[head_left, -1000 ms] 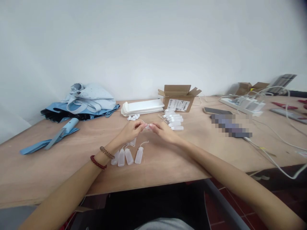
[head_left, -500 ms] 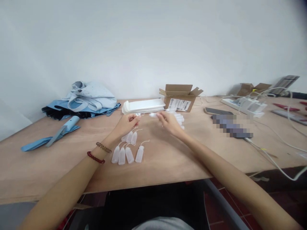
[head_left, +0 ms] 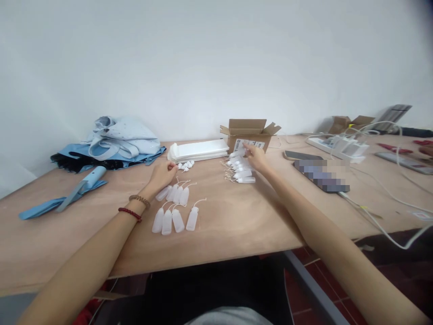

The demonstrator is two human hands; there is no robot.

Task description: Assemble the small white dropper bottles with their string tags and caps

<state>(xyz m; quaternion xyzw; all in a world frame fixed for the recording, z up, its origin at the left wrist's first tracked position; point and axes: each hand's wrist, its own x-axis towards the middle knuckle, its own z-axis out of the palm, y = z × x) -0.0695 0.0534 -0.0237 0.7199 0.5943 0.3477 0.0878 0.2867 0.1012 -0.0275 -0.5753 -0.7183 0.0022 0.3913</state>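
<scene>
My left hand (head_left: 164, 174) rests low over the table with its fingertips pinched together, right beside a small pile of white caps (head_left: 186, 166). Whatever lies in that pinch is too small to make out. Just in front of it, several translucent small plastic bottles (head_left: 192, 219) with thin bent tubes lie in two loose groups. My right hand (head_left: 256, 158) is at the far end of a row of similar bottles (head_left: 244, 174) lying on their sides, tips to the left. Its fingers close on the small plastic bottle (head_left: 238, 152) at that end, partly hidden.
An open cardboard box (head_left: 250, 135) stands behind the row, beside a stack of white flat packs (head_left: 199, 150). A cloth bag (head_left: 125, 135) and a blue folded umbrella (head_left: 81, 187) are at left. Phones (head_left: 318, 176), a power strip (head_left: 334, 146) and cables lie at right.
My right hand has moved right and away from my left hand to the row of bottles, carrying a small bottle. My left hand has shifted slightly left and down, uncovering the white caps.
</scene>
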